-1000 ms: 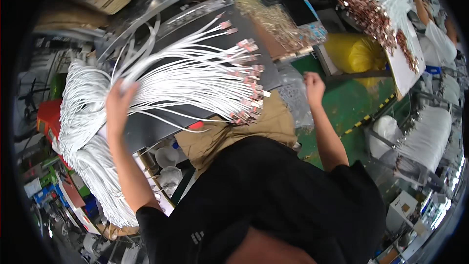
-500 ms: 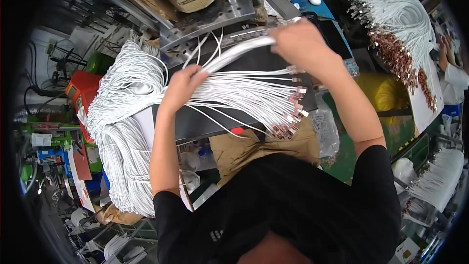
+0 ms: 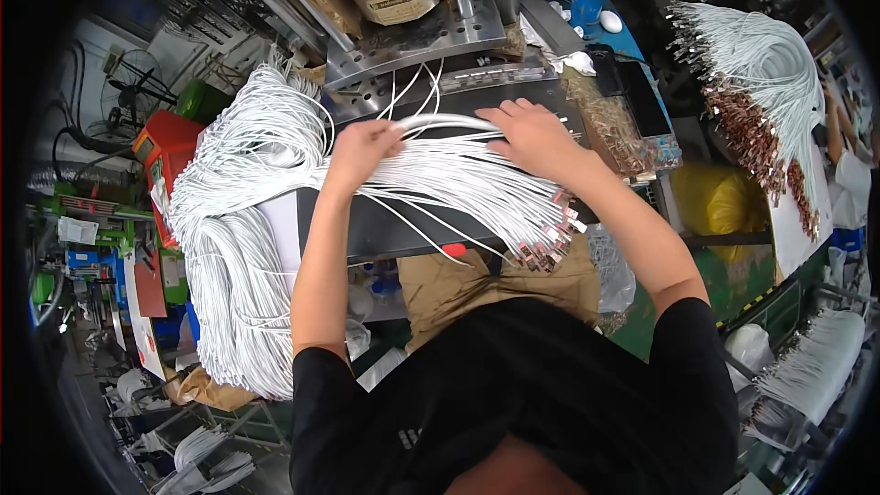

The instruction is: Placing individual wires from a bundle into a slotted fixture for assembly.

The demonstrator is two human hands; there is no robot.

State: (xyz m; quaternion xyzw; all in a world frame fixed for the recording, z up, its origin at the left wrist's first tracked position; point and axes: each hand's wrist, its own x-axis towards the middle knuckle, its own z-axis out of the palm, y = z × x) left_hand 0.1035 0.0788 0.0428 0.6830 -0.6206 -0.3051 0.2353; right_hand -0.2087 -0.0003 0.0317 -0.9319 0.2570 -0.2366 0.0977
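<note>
A fan of white cables [image 3: 458, 172] lies across the black work surface [image 3: 335, 229], its ends with small metal connectors [image 3: 550, 252] pointing right and toward me. My left hand [image 3: 365, 151] is closed around a gathered bundle at the left part of the fan. From there the bundle arches right to my right hand [image 3: 532, 136], which is palm down with its fingers curled over it; the grip under the palm is hidden. A few loose cables stick up behind the bundle toward the metal press.
Thick heaps of white cable [image 3: 238, 293] hang at the left. Behind the surface stands a metal press [image 3: 417, 50]. A tray of small brownish parts [image 3: 610, 128] and a blue bottle [image 3: 587, 0] are at the back right. More cables [image 3: 765, 64] lie on a far-right table.
My right hand has come down and closer to me with the bundle, onto the cable fan. The lifted bundle now lies lower. My left hand still grips it.
</note>
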